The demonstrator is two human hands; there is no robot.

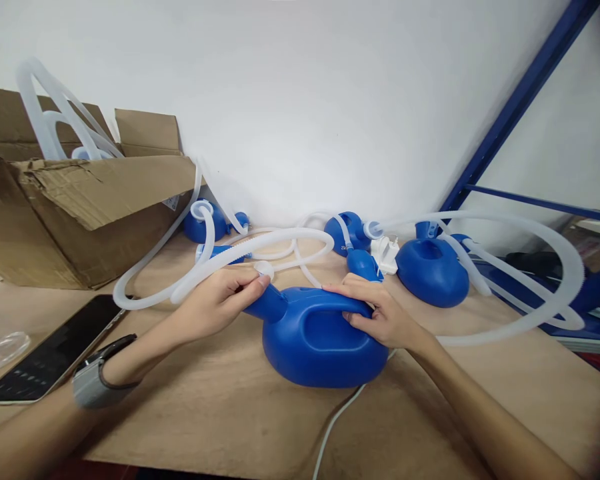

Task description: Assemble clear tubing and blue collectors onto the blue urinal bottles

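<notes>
A blue plastic urinal bottle (325,347) stands on the table in front of me, its neck pointing up and left. The fingers of my right hand (380,307) are wrapped over the bottle's handle, with the thumb inside the opening. My left hand (225,293) is closed around a translucent white cap (264,269) at the mouth of the neck; the fingers partly hide where cap and neck meet. Just behind my left hand, a white corrugated hose (260,241) loops over the table. A grey-black wristband (103,377) is on my left wrist.
An open cardboard box (80,227) with more hoses stands at the left. Near it lies a tablet (50,350). Other blue bottles (433,273) with hoses sit along the wall, beside a white charger (386,253). A thin cable (330,427) crosses the table's front. Blue shelving (520,100) rises at right.
</notes>
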